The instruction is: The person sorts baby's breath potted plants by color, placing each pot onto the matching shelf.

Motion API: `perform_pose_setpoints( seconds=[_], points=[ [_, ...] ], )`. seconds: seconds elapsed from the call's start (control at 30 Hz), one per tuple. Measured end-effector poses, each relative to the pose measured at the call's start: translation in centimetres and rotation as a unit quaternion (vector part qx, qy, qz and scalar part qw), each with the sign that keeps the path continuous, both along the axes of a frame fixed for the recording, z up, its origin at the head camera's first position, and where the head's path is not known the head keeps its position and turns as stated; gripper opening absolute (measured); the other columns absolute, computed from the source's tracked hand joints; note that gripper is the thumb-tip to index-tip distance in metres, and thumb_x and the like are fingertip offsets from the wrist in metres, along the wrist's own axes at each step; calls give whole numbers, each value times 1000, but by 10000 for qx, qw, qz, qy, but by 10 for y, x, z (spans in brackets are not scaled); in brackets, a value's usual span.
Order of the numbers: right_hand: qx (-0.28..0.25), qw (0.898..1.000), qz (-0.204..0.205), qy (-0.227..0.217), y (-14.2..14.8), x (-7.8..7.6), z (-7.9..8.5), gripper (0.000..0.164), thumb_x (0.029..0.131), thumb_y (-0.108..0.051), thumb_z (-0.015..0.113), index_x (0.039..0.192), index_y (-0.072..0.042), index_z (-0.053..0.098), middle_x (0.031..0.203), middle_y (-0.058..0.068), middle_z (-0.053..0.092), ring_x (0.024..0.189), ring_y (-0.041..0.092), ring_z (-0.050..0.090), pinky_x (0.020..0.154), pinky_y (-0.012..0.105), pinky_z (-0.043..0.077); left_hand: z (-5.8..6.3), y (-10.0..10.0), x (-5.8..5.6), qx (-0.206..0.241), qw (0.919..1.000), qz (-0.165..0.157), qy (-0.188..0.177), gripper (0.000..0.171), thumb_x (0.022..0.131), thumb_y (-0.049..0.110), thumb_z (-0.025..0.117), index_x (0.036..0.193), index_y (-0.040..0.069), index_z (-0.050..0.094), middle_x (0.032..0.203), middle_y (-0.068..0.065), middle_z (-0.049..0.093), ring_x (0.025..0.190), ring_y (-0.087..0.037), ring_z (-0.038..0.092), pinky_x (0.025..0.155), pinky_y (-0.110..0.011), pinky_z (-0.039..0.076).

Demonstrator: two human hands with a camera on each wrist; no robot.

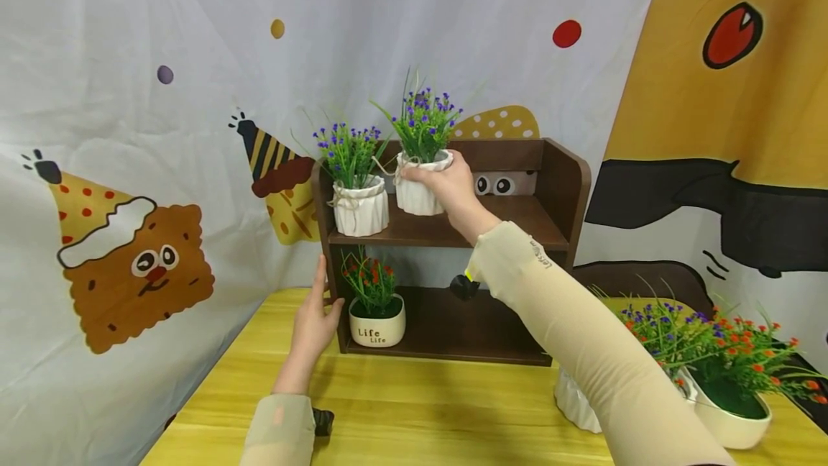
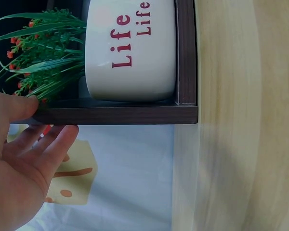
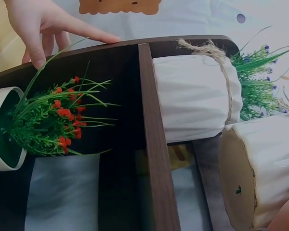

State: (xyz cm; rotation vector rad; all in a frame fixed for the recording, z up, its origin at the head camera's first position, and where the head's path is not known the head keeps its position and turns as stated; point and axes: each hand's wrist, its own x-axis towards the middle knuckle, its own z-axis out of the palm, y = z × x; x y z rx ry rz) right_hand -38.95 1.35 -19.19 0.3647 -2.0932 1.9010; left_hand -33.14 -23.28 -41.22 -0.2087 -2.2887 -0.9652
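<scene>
My right hand grips a white pleated flowerpot of purple flowers, a twine bow on it, over the upper board of a dark brown shelf. A similar white pot stands at that board's left end, right beside the held one. In the right wrist view the underside of the held pot shows. My left hand holds the shelf's left side panel, thumb at the front edge and fingers along the outside. Inside, on the lower board, is a cream "Life" pot with red flowers.
On the right of the wooden table stand a cream pot with orange-red flowers and a white pot with purple flowers, partly behind my right sleeve. A printed cartoon cloth hangs behind the shelf.
</scene>
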Motion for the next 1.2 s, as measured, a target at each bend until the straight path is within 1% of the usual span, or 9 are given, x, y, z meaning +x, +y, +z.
perform_pose_setpoints(
  seconds=[0.23, 0.33, 0.5, 0.67, 1.0, 1.2],
  points=[
    [42, 9999, 62, -122, 0, -1, -3, 79, 73, -26, 85, 136, -6, 42, 122, 8, 55, 107, 23, 55, 89, 36, 50, -1, 0, 0, -11, 10000, 23, 96, 95, 89, -1, 66, 158, 30, 7, 130, -32, 53, 97, -42, 65, 79, -53, 54],
    [34, 9999, 82, -133, 1, -1, -5, 80, 73, -26, 85, 138, -7, 41, 123, 8, 54, 108, 23, 55, 90, 36, 49, -1, 0, 0, -7, 9999, 16, 126, 95, 89, -1, 66, 158, 30, 7, 130, -32, 53, 97, -42, 64, 81, -54, 53],
    [4, 9999, 113, -114, 1, -4, -11, 82, 73, -25, 85, 138, -6, 40, 127, 9, 53, 111, 23, 54, 94, 35, 47, 0, 0, 0, -42, 10000, 22, 77, 94, 90, 1, 65, 158, 30, 6, 131, -32, 52, 98, -42, 64, 81, -55, 53],
    [74, 9997, 86, -219, 2, -7, -16, 86, 73, -27, 85, 142, -7, 37, 130, 8, 51, 115, 23, 52, 97, 36, 45, 0, -1, 0, -62, 10000, 17, 41, 94, 90, 1, 65, 158, 31, 6, 132, -31, 52, 99, -42, 63, 80, -55, 53],
    [164, 9994, 34, -314, 2, -9, -22, 89, 73, -30, 85, 144, -8, 36, 132, 8, 49, 116, 23, 51, 98, 37, 45, -1, -2, -3, -47, 10000, 7, 23, 94, 91, 1, 65, 157, 31, 6, 134, -30, 51, 100, -42, 63, 80, -54, 53],
    [247, 9992, 74, -298, 0, -9, -27, 89, 74, -30, 84, 145, -7, 35, 136, 9, 47, 121, 25, 48, 101, 39, 43, -2, -2, -3, -81, 10000, 43, 31, 95, 91, 1, 65, 157, 32, 6, 133, -30, 52, 100, -42, 63, 79, -54, 53]
  ],
)
